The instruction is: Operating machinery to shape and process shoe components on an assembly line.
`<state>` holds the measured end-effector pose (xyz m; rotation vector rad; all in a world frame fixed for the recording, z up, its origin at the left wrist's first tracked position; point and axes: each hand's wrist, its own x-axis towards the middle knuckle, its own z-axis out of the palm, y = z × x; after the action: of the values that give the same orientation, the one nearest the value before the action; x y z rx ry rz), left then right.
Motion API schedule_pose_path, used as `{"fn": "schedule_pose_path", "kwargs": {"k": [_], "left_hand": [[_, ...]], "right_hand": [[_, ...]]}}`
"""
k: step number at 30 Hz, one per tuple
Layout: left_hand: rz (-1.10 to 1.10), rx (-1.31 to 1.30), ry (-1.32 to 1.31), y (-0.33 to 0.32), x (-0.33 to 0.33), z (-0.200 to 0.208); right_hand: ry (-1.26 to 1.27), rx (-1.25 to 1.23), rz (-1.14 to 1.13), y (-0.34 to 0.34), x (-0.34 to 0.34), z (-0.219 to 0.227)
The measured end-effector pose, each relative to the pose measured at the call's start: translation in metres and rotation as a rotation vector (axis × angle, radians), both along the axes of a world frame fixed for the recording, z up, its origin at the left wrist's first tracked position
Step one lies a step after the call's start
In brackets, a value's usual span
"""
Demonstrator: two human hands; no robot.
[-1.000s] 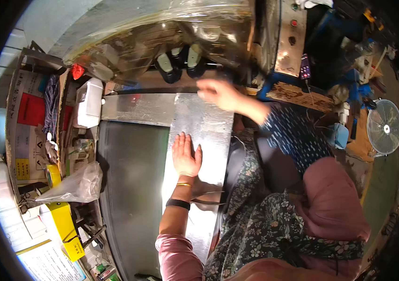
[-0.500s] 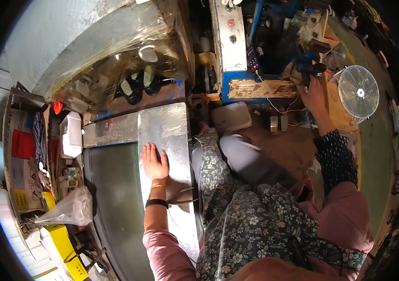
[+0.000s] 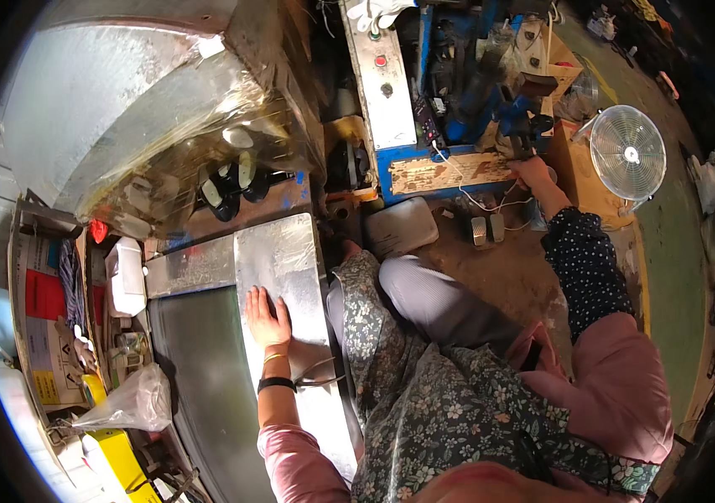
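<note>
Metal worktop (image 3: 278, 243), head view: it lies at the person's left, between a dark belt (image 3: 206, 360) and the floral apron (image 3: 449, 402). The left hand (image 3: 267, 320) rests palm down on it, fingers extended, slightly spread and grasping nothing. Dark slender prongs (image 3: 321, 383) lie on the same surface, just beside the left wrist.

In the same view, the right hand (image 3: 535, 174) is reached well out to the right, at the end of a worn wooden board (image 3: 449, 173) and just below a dark fitting (image 3: 523, 134). Its fingers appear bent; whether they grip the fitting or only touch it cannot be told. A white cable (image 3: 485, 207) droops past the board, close below the hand. A fan (image 3: 632, 155) stands beyond, on the far side.

Risks, as judged: the sleeve or fingers could catch the cable on withdrawal — its slack loop is the cause. A poor hold on the fitting could slip, since the arm is near full stretch. The left hand sits near the belt side; should the belt run, a leftward slide could bring the fingers onto it. The prongs — loose, apparently — could be knocked by the forearm.
</note>
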<state>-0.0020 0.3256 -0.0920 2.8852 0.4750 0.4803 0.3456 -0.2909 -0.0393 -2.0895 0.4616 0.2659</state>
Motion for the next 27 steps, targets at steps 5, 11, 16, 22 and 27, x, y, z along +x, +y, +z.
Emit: {"fn": "schedule_pose_path", "kwargs": {"k": [5, 11, 16, 22, 27], "left_hand": [[-0.031, 0.009, 0.002, 0.0003, -0.0005, -0.0006], [-0.047, 0.028, 0.022, 0.0012, -0.0002, -0.0008], [-0.066, 0.029, 0.01, 0.0009, 0.0, 0.0006], [-0.062, 0.041, 0.013, 0.0009, -0.0007, -0.0005], [-0.066, 0.047, 0.013, 0.0006, 0.0007, 0.0013]], "right_hand": [[0.013, 0.018, -0.044, 0.0064, -0.0042, 0.0029], [0.057, -0.051, -0.014, 0.0065, -0.0031, 0.0044], [0.037, -0.076, -0.041, 0.0074, -0.0042, 0.0048], [0.049, -0.009, -0.053, 0.007, -0.0043, 0.004], [0.022, -0.014, -0.034, 0.0032, -0.0016, 0.0002]]}}
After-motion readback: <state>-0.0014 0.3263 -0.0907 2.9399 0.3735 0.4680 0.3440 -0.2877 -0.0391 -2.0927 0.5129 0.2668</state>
